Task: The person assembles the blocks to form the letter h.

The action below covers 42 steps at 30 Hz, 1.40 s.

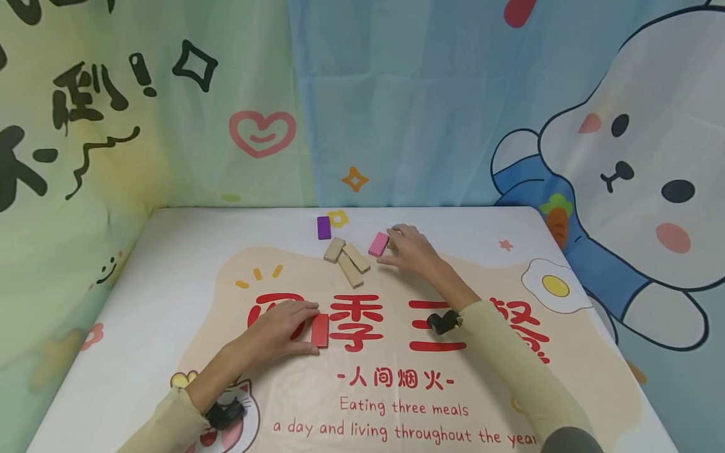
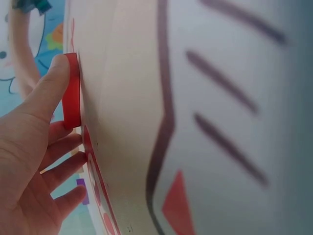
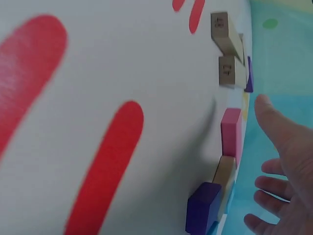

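Note:
My left hand (image 1: pixel 280 330) pinches a red block (image 1: pixel 320 331) by its two ends, low at the printed tablecloth. In the left wrist view the thumb is at one end of the red block (image 2: pixel 72 90) and the index finger at the other. Over the far group of blocks, my right hand (image 1: pixel 413 251) has its fingers spread beside a pink block (image 1: pixel 378 244). The right wrist view shows that hand apart from the pink block (image 3: pixel 231 129), a plain wooden block (image 3: pixel 225 176) and a dark purple block (image 3: pixel 201 208). The hand hides these last two in the head view.
Several wooden blocks lie close together left of the pink one, among them a slanted wooden block (image 1: pixel 350 270). Behind them is a purple block (image 1: pixel 323 228). A printed curtain (image 1: pixel 396 126) hangs along the table's back edge.

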Motion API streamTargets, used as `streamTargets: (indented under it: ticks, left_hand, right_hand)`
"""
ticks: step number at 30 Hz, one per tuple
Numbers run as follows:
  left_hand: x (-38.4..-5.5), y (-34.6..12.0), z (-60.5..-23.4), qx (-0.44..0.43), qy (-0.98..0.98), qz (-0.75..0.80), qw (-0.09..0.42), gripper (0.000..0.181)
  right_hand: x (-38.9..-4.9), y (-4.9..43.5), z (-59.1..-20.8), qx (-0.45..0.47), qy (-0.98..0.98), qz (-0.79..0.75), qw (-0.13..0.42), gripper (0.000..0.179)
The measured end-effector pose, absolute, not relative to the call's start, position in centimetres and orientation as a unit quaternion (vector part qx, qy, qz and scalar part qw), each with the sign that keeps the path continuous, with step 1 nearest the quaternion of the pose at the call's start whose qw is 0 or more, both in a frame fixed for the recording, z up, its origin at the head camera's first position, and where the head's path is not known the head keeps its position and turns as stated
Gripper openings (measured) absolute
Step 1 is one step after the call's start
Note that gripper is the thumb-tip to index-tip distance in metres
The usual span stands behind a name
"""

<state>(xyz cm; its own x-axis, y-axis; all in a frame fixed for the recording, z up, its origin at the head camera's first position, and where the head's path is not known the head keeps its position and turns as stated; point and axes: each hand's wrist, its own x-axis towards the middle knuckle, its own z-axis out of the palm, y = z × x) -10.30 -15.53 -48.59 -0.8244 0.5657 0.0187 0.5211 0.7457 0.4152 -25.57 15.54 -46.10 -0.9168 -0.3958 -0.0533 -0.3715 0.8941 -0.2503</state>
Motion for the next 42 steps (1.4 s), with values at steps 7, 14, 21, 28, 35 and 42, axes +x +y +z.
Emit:
streamTargets:
  ticks: [7,14,21,28,35,42]
  left_hand:
    - [-10.3,-15.7,-48.9,0.293,0.932,0.208,0.046,0.079]
    - [-10.3,-15.7,-49.0,0.302,0.93,0.208,0.037,0.079]
    - [-10.4,-15.7,-48.8,0.302,0.93,0.206,0.043,0.078]
    - [-10.2,-15.7,-48.7,0.304,0.928,0.208,0.048,0.078]
    - [-10.3,-15.7,-48.8,0.301,0.93,0.204,0.053,0.078]
    - [-10.2,-15.6,-48.6,0.3,0.931,0.2,0.051,0.078]
  right_hand:
    - [-27.2,15.6,-46.8,-0.203,0.973,-0.081,0.077,0.081]
    - [-27.8,15.6,-47.5,-0.208,0.973,-0.068,0.075,0.086]
    - [-28.0,15.5,-47.7,-0.203,0.974,-0.072,0.068,0.085]
    - [-28.0,15.4,-48.2,-0.197,0.974,-0.093,0.057,0.076]
    - [-28.0,15.2,-48.3,-0.182,0.977,-0.095,0.064,0.076]
    - [-27.9,15.0,-48.2,-0.176,0.977,-0.107,0.059,0.072]
